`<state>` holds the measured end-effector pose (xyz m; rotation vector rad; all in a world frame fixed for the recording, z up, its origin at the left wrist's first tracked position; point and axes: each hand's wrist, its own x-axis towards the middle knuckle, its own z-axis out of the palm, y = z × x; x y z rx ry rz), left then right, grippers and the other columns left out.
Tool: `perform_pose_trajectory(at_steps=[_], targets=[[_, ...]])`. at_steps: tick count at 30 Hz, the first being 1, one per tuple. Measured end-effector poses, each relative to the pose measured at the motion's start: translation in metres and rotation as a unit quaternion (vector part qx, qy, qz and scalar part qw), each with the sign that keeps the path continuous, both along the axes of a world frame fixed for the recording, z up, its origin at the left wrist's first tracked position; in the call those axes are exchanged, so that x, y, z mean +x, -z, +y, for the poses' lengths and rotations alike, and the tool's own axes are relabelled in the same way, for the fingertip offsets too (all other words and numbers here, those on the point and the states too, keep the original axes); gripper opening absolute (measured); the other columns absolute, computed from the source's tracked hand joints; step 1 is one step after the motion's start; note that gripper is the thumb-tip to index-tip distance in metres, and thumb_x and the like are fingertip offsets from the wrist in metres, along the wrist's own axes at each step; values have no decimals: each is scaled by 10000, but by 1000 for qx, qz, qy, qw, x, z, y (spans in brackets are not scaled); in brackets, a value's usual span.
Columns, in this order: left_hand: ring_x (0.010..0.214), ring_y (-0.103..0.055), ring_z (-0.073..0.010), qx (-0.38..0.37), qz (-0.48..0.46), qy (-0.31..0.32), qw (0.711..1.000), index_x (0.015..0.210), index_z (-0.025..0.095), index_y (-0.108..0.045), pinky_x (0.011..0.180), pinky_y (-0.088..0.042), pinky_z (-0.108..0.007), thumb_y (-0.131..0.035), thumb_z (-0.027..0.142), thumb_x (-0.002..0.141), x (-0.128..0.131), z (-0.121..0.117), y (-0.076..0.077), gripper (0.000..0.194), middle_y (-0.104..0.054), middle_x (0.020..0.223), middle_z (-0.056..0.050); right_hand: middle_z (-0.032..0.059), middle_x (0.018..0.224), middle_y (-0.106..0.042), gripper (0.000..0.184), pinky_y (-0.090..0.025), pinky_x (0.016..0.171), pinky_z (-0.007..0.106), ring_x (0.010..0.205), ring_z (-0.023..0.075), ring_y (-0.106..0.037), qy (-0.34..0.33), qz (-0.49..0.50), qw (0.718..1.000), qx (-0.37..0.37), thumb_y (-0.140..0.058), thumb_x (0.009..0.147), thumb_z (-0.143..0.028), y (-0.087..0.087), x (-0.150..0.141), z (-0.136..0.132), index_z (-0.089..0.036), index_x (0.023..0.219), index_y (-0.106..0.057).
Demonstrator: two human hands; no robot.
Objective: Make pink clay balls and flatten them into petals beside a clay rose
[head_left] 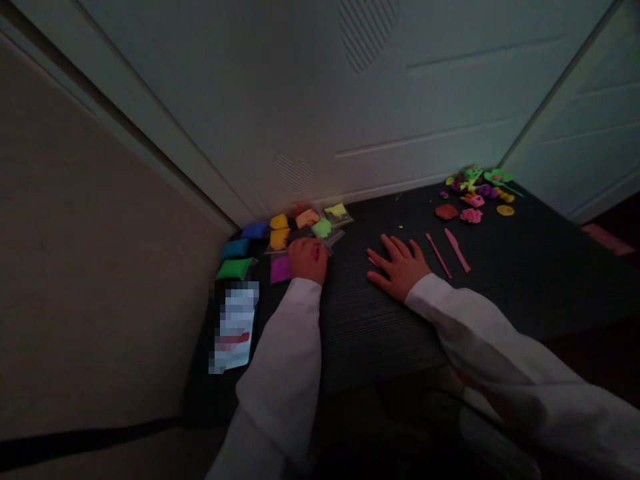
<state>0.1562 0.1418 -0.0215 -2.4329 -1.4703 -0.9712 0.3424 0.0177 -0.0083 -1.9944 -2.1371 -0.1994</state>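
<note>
Dim light falls on a dark surface (350,333) set against a pale panel (280,80); the left hand (307,261) is curled beside a purple packet (280,269), its fingers bent around a bit of pink clay (316,252); the right hand (399,268) lies palm down, fingers spread, near a pink stick (439,255) and knife (457,251); colourful shapes (471,215) sit at far right, a phone (236,327) at left.
</note>
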Motion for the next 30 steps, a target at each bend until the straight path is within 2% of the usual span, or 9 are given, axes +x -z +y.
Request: perform_pose_trajectory(at_steps=[2, 8, 14, 20, 26, 30], targets=[[884, -509, -163, 3, -2, 2, 1000, 888, 121, -531, 785, -409, -383, -453, 302, 790, 0, 0, 0, 220, -545, 931, -51, 121, 1347, -210, 560, -92, 911, 526, 1203, 288, -197, 0, -1, 1000, 1, -192, 778, -586, -1, -1, -1, -286, 1227, -341], [882, -510, -164, 7, -4, 3, 1000, 892, 120, -530, 781, -411, -382, -454, 304, 790, -1, 1, 1, 223, -545, 929, -51, 50, 1351, -230, 549, -72, 943, 480, 1213, 234, -192, -38, -5, 999, -2, -209, 750, -624, -4, -16, -7, -354, 1213, -332], [887, -507, -165, 3, -3, -1, 1000, 894, 122, -529, 784, -409, -383, -454, 304, 790, 0, 0, 1, 223, -542, 937, -52, 134, 1339, -223, 575, -73, 910, 536, 1199, 287, -207, 8, 6, 1000, 4, -184, 777, -588, -2, -5, -2, -266, 1222, -354], [886, -509, -163, -3, -2, -1, 1000, 888, 123, -532, 787, -408, -384, -453, 304, 790, 1, 0, -1, 221, -545, 934, -52, 51, 1348, -239, 596, -59, 948, 474, 1211, 230, -194, -21, 6, 1000, -2, -212, 727, -650, -4, -18, -8, -332, 1214, -341], [887, -508, -163, -8, -8, 0, 1000, 886, 124, -533, 791, -405, -385, -452, 303, 791, 0, -1, -2, 219, -546, 934, -52, 121, 1327, -258, 609, -83, 909, 533, 1189, 281, -227, 54, 27, 998, 13, -187, 755, -621, 4, 0, 5, -264, 1217, -361], [891, -506, -165, -10, -12, 5, 1000, 891, 124, -532, 792, -404, -387, -453, 304, 790, -1, -1, -2, 221, -544, 940, -53, 122, 1288, -320, 647, -132, 911, 511, 1168, 274, -261, 82, 39, 996, 22, -260, 720, -646, 4, 10, 10, -240, 1213, -363]])
